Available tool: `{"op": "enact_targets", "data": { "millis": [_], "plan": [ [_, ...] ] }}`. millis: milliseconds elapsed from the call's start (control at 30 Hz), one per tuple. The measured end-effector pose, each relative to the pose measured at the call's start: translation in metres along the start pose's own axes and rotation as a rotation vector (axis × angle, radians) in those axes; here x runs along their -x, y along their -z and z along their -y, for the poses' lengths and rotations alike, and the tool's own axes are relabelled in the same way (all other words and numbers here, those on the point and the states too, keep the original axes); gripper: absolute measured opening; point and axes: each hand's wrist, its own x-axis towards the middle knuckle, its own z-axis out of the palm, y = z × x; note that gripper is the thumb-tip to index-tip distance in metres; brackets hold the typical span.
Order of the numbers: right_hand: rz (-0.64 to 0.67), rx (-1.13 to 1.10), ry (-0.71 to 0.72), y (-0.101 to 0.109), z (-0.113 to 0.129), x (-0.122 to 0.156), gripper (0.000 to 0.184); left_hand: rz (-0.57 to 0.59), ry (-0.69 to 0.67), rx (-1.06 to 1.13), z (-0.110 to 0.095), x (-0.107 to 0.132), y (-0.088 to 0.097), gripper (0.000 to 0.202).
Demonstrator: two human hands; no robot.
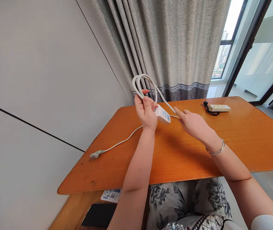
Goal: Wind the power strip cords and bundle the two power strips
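Observation:
Over the table, my left hand (146,111) is closed around loops of a white power cord (148,76), which rise above the fingers. Against that hand's right side is a white box-shaped block (162,114) with blue printing, its far end hidden by the hand. My right hand (194,125) is to the right of the block, its fingers closed on the cord where it slopes down from the loops. A length of cord runs left from behind my left wrist to a pale plug (97,155) lying on the table.
The orange-brown wooden table (186,153) spans the view. A cream power strip (220,108) with a black plug (206,103) and cord lies at the back right. Below the table's front left edge are a black phone-like slab (99,214) and a printed card (111,195). Grey curtains (179,44) hang behind.

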Motion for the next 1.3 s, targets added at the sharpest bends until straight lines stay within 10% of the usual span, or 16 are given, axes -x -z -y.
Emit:
{"op": "enact_targets", "data": {
  "millis": [500,933,1167,1300],
  "plan": [
    [-0.232,0.148,0.187,0.01,0.013,0.026,0.047,0.591,-0.147,-0.408,0.016,0.019,0.002,0.042],
    [-0.506,-0.252,0.276,0.025,-0.026,0.025,0.042,0.787,0.463,-0.189,-0.007,0.024,-0.007,0.048],
    [-0.144,-0.733,0.425,0.043,-0.075,0.033,0.033,0.885,0.602,-0.143,-0.014,0.021,-0.005,0.046],
    [-0.246,-0.927,0.371,0.038,-0.083,0.026,0.034,0.908,0.663,-0.086,-0.012,0.02,-0.003,0.044]
  ]
}}
